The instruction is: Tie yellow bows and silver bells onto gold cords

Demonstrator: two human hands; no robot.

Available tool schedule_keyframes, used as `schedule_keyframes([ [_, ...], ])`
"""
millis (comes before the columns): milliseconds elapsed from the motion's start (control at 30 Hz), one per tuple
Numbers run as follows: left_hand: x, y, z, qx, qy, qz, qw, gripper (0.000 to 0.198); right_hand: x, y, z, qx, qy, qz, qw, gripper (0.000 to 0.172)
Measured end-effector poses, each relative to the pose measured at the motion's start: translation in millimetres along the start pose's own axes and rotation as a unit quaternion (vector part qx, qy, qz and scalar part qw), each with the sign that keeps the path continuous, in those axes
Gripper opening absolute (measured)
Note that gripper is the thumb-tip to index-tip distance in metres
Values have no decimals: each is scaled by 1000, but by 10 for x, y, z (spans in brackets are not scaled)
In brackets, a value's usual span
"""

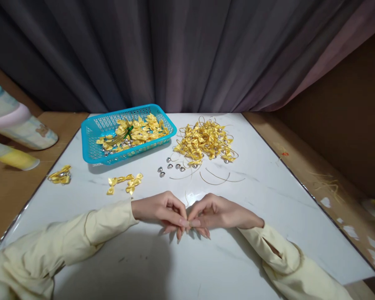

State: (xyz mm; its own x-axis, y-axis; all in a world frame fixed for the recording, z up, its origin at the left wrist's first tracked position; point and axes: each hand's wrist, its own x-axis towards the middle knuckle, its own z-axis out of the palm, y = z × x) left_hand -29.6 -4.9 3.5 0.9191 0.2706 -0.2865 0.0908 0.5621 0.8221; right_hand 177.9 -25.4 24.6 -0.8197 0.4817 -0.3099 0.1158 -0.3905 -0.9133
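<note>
At the near middle of the white table, my left hand [171, 212] and my right hand [214, 214] meet, thumbs and index fingertips pinched together. A thin gold cord [186, 199] rises just behind the fingertips. Whatever else sits in the pinch is mostly hidden. Several silver bells or beads [178, 166] lie beyond the hands, close to loose gold cords [217, 182]. Folded yellow ribbon pieces [125, 180] lie past my left wrist.
A blue basket [86, 143] at the back left holds yellow ribbon pieces. Right of it is a heap of yellow bows with cords [206, 139]. A small yellow bundle [61, 175] lies near the left edge. A tumbler [28, 125] stands at far left, a grey curtain [187, 54] behind.
</note>
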Motion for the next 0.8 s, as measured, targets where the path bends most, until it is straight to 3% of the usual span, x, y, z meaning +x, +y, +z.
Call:
schedule_keyframes([
  [200, -3, 63, 22, 0, 9, 14, 1000, 23, -7, -8, -16, 12, -10, -12, 1000, 25],
  [567, -90, 234, 96, 162, 11, 11, 987, 24, -21, -57, -18, -13, 3, -6, 1000, 24],
  [800, -102, 274, 118, 168, 26, 3, 985, 23, -24, -42, -34, -17, 6, 1, 1000, 28],
])
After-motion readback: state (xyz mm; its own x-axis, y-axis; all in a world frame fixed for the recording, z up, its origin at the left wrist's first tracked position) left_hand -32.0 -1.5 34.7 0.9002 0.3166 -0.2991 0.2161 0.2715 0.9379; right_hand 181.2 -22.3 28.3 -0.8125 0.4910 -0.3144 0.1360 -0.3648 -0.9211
